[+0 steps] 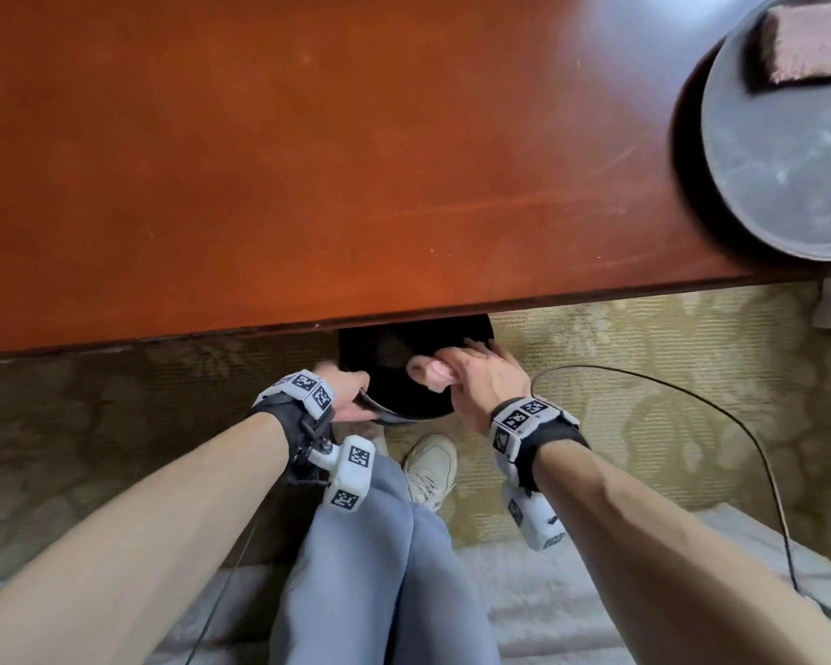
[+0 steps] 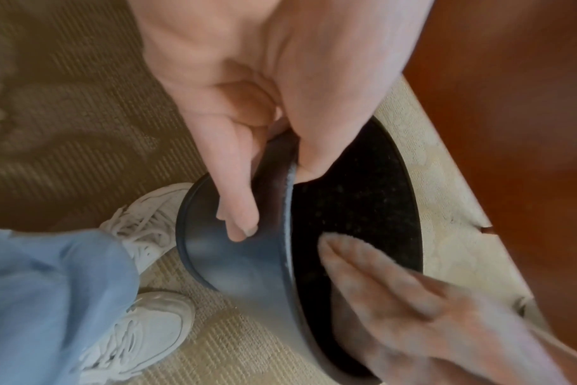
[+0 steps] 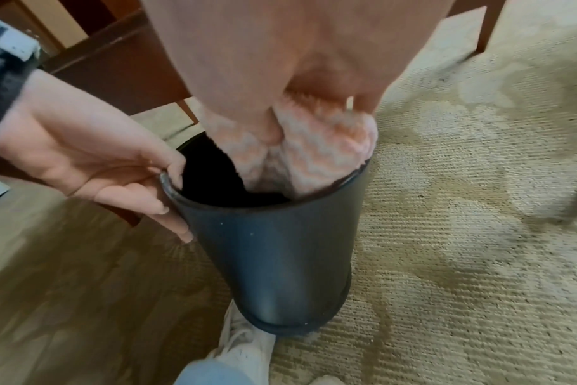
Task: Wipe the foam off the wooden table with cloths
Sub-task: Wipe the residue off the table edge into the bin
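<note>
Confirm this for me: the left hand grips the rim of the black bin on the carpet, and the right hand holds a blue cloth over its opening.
One detail is off: the cloth is pink, not blue, as the right wrist view shows. The rest stands: the left hand grips the rim of the black bin on the carpet, and the right hand holds the cloth over its opening.

A carpeted room, likely a home: patterned carpet, polished wooden table, black bin beneath
</note>
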`<state>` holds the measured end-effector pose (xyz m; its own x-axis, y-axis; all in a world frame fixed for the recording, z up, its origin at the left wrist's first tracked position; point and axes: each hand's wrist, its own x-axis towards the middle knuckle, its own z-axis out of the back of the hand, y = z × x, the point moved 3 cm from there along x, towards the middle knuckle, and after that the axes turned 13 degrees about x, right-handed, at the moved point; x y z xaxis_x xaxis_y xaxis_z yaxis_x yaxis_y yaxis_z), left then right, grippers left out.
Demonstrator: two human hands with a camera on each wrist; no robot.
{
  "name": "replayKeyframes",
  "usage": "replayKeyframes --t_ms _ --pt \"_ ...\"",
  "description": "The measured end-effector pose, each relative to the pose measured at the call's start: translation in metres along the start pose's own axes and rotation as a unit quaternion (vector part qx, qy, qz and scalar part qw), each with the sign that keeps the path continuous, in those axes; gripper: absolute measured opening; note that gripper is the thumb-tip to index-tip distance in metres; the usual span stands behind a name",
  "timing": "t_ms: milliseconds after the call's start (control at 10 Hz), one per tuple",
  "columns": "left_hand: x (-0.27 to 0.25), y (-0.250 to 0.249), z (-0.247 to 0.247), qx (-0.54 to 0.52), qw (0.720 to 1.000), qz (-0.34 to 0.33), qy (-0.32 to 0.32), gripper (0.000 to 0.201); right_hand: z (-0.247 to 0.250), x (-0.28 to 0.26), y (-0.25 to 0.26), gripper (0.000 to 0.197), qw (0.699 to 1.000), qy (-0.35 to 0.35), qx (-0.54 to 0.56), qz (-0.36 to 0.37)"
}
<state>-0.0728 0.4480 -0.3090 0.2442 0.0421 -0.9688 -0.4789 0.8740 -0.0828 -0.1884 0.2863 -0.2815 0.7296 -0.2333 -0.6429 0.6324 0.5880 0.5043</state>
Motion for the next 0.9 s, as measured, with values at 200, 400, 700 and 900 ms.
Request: replayKeyframes --t_ms 200,400,700,900 --pt "0.048 -0.012 -0.014 0.053 0.998 -0.038 -0.022 0.044 0.017 0.008 -0.026 0.056 0.987 -0.115 0.111 -0.029" --pt "0.051 -0.009 0.003 0.036 0.999 -0.019 -0.013 0.033 0.012 -0.008 -0.020 0.057 0.987 -0.122 0.079 0.069" --pt "-0.010 -0.027 -0.001 0.145 0.989 0.000 0.005 0.034 0.098 -0.047 0.013 0.033 0.959 -0.244 0.133 0.052" --pt "-0.057 -0.048 0.013 0.101 0.995 -0.021 0.008 0.029 0.186 -0.052 0.022 0.028 0.846 -0.469 0.250 0.043"
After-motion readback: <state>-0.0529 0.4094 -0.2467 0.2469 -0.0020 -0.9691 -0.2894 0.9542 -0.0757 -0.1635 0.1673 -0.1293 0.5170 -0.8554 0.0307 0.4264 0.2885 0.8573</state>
